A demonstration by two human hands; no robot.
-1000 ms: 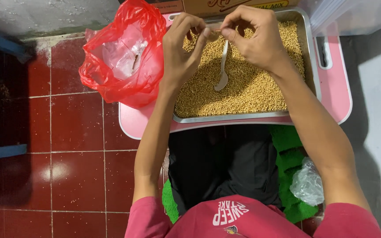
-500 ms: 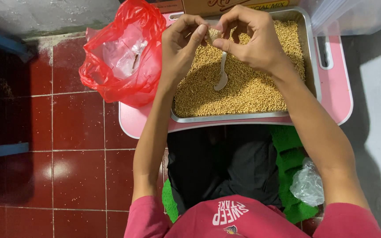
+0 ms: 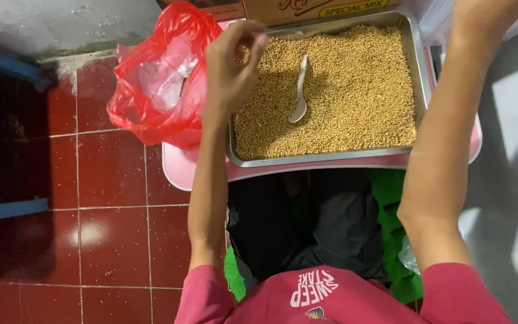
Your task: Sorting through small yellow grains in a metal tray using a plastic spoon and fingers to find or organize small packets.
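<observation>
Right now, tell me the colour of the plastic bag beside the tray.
Red: the plastic bag shows best in the head view, left of the metal tray.

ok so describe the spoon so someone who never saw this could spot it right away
Start at the pink table and the big metal tray of small golden grains on it. The white spoon lies on the grains left of the tray's middle, handle toward the far edge and bowl toward the person, with neither hand on it. It is the only pale, smooth thing amid the grains.

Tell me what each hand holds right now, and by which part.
Cannot tell. The left hand is curled closed with nothing showing in it; the right hand is out of view. The spoon lies free on the grain.
</observation>
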